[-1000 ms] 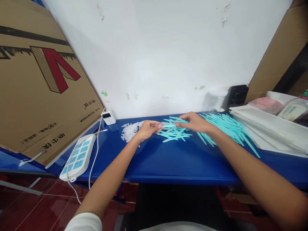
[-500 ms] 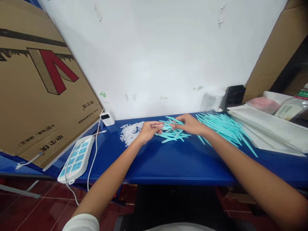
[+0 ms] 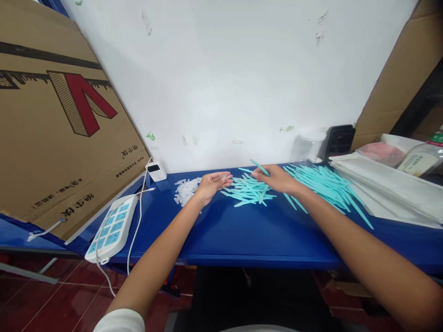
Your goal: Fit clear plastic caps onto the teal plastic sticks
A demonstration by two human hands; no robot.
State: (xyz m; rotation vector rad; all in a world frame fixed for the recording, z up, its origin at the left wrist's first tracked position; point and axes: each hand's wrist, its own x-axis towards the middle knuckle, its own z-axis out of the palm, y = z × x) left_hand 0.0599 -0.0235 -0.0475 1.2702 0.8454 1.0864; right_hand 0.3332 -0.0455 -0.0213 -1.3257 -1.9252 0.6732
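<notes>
My right hand (image 3: 273, 177) pinches a turquoise stick (image 3: 259, 167), slim and pointed, which slants up to the left. Below it lies a loose middle pile of similar turquoise sticks (image 3: 247, 190), some with paler, whitish parts. My left hand (image 3: 212, 185) is at the left edge of this pile, its thumb and fingers drawn together; whatever is between them is too small to make out. Partly behind the left wrist is a heap of small translucent white pieces (image 3: 185, 191). A larger heap of turquoise sticks (image 3: 321, 184) spreads to the right of my right hand.
A blue table (image 3: 235, 235) stands against a white wall. At left are a power strip (image 3: 112, 228) with cables, a small white device (image 3: 157, 170) and a large cardboard box (image 3: 69, 138). White sheets (image 3: 391, 184), a clear jar (image 3: 309, 146) and a black device (image 3: 339, 142) are at right.
My hands have moved apart. The right hand now holds a single stick raised at a slant; the left has drawn slightly back from the middle pile.
</notes>
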